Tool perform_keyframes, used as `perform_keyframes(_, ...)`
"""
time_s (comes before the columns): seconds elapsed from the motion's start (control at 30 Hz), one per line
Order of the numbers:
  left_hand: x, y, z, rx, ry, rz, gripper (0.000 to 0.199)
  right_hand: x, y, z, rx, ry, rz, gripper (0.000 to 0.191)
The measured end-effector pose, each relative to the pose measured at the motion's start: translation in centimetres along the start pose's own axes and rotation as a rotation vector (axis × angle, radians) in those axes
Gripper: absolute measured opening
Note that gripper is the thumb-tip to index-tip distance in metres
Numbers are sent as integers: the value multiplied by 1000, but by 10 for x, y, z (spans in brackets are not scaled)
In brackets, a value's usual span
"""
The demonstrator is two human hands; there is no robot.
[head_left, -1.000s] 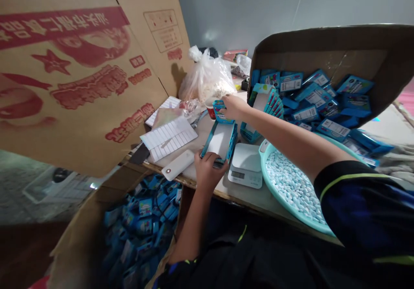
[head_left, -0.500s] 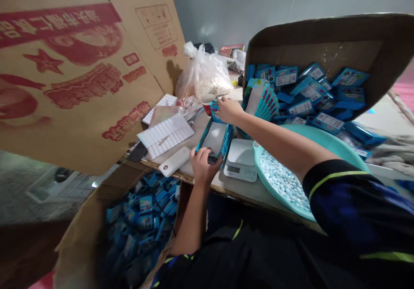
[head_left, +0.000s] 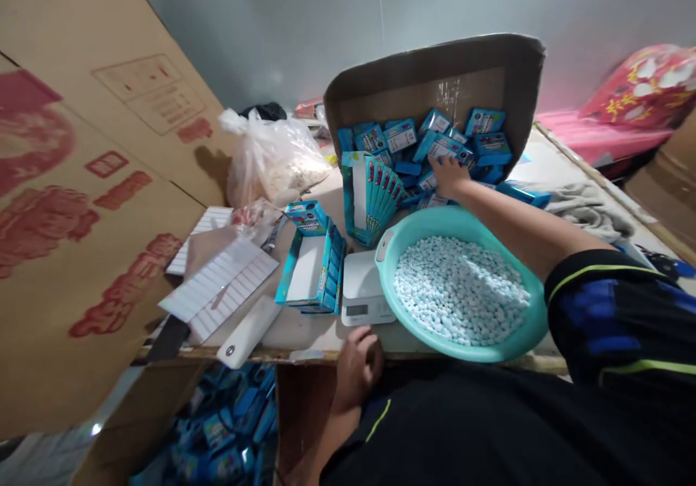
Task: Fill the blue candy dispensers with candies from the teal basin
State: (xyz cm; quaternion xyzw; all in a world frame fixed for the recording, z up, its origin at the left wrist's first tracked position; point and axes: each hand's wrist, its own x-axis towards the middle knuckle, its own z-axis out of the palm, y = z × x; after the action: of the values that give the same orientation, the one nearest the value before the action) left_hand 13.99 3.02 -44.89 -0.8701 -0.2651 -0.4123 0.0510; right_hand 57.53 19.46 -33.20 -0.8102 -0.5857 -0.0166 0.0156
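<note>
My right hand (head_left: 450, 177) reaches into the mouth of a tilted cardboard carton (head_left: 483, 83). Its fingers are apart and lie over small blue candy boxes (head_left: 401, 136) heaped there; a firm grip on one is not visible. Low by the table's front edge, my left hand (head_left: 359, 364) is curled closed with nothing visible in it. Left of the digital scale (head_left: 365, 312) stands a blue display box (head_left: 305, 276) with its printed flap raised and several small boxes along its right side. A fan of flat blue cartons (head_left: 373, 196) leans behind the scale.
A turquoise basin (head_left: 462, 354) of pale blue candies stands on the right. On the left are a white handled tool (head_left: 247, 334), lined sheets (head_left: 228, 283) and a clear bag (head_left: 277, 156). Below sits a carton full of blue boxes (head_left: 222, 428). Grey cloth (head_left: 584, 207) lies rightward.
Both hands have left the display box. The right hand has moved right to the heaped candy boxes; the left has drawn back to the table edge. The view has turned right.
</note>
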Motion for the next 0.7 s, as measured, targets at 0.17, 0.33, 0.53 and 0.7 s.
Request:
perform_keyframes(0.17,-11,6,12,67,-38,-28,22,36,32,13,9,-30,-123,73)
perform_keyframes(0.33,-1,7,9,-23,9,-157,19,23,45,-12,58,99,-113,60)
perform_keyframes(0.53,74,17,27,-310,206,-361,50,-83,32,-35,927,288,-187,56)
perform_keyframes(0.7,175,34,62,-796,-4,-238,96,-165,-11,-12,1312,-75,-365,54)
